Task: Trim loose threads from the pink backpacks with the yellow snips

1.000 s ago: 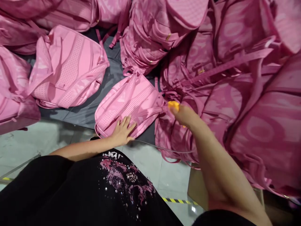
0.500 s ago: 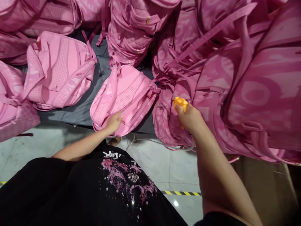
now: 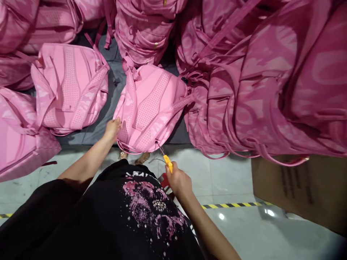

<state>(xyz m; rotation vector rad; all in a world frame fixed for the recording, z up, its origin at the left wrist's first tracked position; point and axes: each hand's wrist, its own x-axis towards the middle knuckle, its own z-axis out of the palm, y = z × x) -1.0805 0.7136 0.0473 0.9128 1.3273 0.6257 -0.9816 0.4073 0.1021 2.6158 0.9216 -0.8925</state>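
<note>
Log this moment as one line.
pink backpack: straps up | left grip: at its left edge | right grip: holds yellow tool, tip at backpack's lower edge

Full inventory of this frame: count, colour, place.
Middle backpack: 1, pink, between the hands
Other backpacks: too packed to count, pinks, left, behind and right
Surface: 1, grey, under backpacks
Tool: 1, yellow handle, in right hand
Red item: 1, mostly hidden, beside right hand
Box: 1, brown, lower right
Tape: at least 1 strip, yellow-black, on floor
Floor: 1, pale, below
Shirt: 1, black with pink print, bottom centre
Feet: 2, partly hidden, below middle backpack
Left hand: 1, bare, at middle backpack's left edge
Right hand: 1, bare, around tool
</note>
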